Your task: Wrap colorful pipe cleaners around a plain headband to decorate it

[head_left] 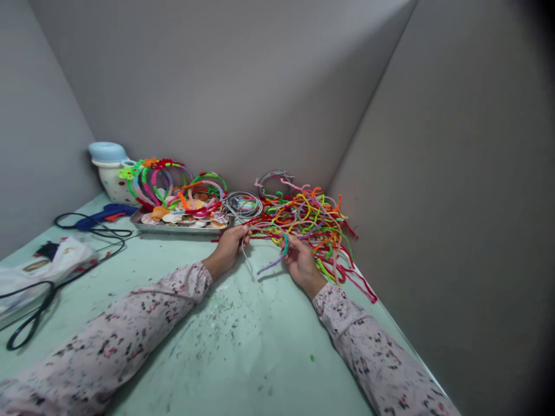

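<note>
Between my hands is a thin whitish headband point(265, 224), bent in an arch above the table. My left hand point(235, 245) pinches its left side, and one bare end hangs below those fingers. On the right side, my right hand point(300, 261) is closed on the headband where teal fuzzy pipe cleaner point(285, 245) is wound round it. A purple length of pipe cleaner point(269, 267) sticks out to the left from that end. Just behind my right hand lies a heap of many-coloured pipe cleaners point(310, 216).
A metal tray point(182, 229) of seashells holds several wrapped, colourful headbands point(162, 182). Bare grey headbands point(243, 205) lie beside it. At the left are a blue glue gun point(106, 215), a black cord point(54, 292), a white plastic bag point(65, 260) and a blue-lidded container point(113, 173).
</note>
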`<state>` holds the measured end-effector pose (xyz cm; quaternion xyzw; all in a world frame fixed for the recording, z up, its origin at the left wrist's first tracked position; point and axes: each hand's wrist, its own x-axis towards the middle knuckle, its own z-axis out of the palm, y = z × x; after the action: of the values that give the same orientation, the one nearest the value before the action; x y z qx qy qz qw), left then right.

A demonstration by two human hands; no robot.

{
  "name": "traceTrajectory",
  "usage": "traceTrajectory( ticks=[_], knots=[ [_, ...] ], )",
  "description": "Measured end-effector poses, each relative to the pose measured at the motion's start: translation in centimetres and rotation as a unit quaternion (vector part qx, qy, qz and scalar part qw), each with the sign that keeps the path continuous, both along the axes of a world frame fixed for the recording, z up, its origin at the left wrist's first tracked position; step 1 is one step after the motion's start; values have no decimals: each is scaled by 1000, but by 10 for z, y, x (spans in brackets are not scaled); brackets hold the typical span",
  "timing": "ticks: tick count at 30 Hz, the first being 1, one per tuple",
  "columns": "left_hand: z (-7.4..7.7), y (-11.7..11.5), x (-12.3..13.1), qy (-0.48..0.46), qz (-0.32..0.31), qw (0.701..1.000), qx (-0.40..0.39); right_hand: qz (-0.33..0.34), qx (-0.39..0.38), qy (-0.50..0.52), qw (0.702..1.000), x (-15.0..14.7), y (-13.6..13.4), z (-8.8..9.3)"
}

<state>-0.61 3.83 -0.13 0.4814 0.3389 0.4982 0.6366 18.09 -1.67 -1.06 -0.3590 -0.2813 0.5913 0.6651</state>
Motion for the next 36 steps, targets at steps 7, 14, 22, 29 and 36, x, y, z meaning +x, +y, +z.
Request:
traceTrajectory(
  ticks=[7,14,22,29,36],
  knots=[
    [1,-1,-1,-10,-14,1000,-3,7,-21,-6,1000,1,-1,2],
    [2,-6,1,18,-47,998,36,46,-26,-20,998,0,-1,1],
    [0,-5,2,45,-55,997,38,35,10,-39,999,-3,-1,0],
    [0,-3,2,38,-44,998,21,19,8,-44,999,-3,0,-1],
    [-3,0,1,34,-25,999,20,-4,-6,-46,999,-3,2,-1]
  ],
)
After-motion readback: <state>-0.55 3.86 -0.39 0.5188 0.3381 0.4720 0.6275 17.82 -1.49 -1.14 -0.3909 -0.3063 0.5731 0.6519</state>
